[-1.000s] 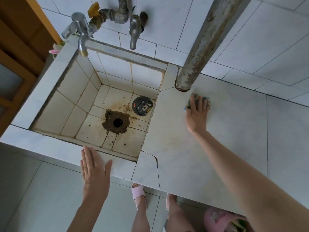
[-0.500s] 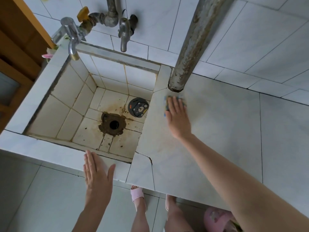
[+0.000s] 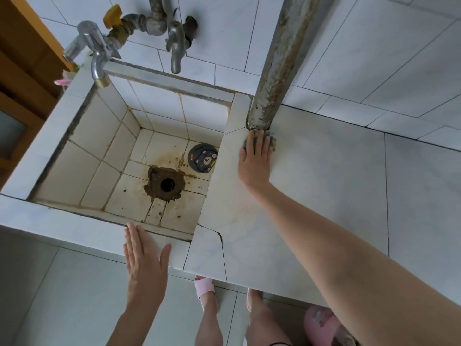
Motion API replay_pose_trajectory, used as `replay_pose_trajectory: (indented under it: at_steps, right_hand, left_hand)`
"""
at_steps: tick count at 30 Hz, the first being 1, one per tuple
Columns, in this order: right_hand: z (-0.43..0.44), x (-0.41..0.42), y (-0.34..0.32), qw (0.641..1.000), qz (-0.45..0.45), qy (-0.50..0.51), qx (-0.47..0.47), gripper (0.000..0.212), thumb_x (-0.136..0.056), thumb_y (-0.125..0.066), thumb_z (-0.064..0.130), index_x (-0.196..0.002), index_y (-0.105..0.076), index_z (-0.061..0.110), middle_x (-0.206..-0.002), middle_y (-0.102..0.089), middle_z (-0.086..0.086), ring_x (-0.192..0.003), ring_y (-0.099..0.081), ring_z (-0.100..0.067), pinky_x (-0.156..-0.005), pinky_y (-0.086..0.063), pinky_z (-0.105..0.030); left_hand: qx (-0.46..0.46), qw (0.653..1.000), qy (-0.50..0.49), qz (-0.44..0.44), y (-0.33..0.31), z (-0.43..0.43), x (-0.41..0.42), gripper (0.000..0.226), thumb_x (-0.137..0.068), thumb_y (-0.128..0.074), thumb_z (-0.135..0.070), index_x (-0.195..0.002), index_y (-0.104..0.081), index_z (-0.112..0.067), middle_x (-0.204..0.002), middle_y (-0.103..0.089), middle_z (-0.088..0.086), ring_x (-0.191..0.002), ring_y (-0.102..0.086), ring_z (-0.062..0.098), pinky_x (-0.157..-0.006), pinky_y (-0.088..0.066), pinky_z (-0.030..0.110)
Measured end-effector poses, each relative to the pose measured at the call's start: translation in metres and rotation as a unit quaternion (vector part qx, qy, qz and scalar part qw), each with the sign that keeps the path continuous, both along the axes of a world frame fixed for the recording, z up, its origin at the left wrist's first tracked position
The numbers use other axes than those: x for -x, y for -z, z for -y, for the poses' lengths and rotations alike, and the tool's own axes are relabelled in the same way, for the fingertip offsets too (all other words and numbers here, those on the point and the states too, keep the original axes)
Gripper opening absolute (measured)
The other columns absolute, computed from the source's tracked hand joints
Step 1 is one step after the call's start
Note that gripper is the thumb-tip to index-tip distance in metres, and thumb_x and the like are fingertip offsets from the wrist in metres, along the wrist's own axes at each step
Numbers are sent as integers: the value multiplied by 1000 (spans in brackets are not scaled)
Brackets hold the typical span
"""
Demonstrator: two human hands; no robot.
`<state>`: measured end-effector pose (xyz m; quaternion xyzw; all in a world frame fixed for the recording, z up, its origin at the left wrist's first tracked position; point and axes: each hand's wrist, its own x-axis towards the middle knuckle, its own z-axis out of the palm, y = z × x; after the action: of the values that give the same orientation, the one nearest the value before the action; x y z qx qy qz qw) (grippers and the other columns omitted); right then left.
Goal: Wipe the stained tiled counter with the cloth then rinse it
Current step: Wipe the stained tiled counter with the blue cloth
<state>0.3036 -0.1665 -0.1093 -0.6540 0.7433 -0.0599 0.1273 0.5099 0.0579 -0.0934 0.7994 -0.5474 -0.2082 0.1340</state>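
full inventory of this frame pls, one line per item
counter: 1, pale grey tile, right of sink
sink: 1, stained white tile, left
drain hole: 1, brown-ringed, sink floor
drain cover: 1, dark with bear picture, sink floor by right wall
taps: 2, metal, above sink
pipe: 1, rusty grey, meets the counter at the back
cloth: 1, bluish, under right hand at pipe base
slipper: 1, pink, on a foot below counter
left hand: open, flat at sink's front rim
right hand: pressing cloth
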Motion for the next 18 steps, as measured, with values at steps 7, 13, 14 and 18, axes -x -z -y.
replay_pose_trajectory:
  at_steps: [7,13,14,18]
  right_hand:
    - [-41,-19,-4,962,31,-269,-17,53,-100,-7,35,-151,-1,22,-159,6,-5,-144,14,-24,-118,7,-38]
    - [-113,20,3,940,-1,-340,27,50,-102,-15,38,-149,-20,25,-157,-19,1,-145,-12,-19,-118,-7,-35]
    - [-114,35,4,946,-6,-322,36,49,-102,-14,38,-148,-23,24,-156,-22,0,-145,-16,-19,-117,-10,-36]
    - [-117,106,8,989,-28,-142,16,55,-102,-6,38,-147,-27,15,-153,-27,-9,-142,-22,-28,-113,-18,-43]
  left_hand:
    - [-8,1000,1,15,0,0,2,79,-89,-39,-38,-144,-5,7,-155,2,17,-143,3,25,-115,-4,42]
    - [-16,1000,-12,-12,-6,-2,10,80,-88,-38,-39,-145,-3,4,-155,3,15,-143,4,22,-115,-1,39]
    - [-18,1000,-12,-22,-8,-3,13,81,-88,-38,-40,-146,0,2,-156,5,13,-142,7,18,-115,0,37]
    - [-21,998,-10,-52,-13,-11,22,83,-87,-37,-43,-146,10,-7,-156,11,5,-138,13,7,-115,4,32]
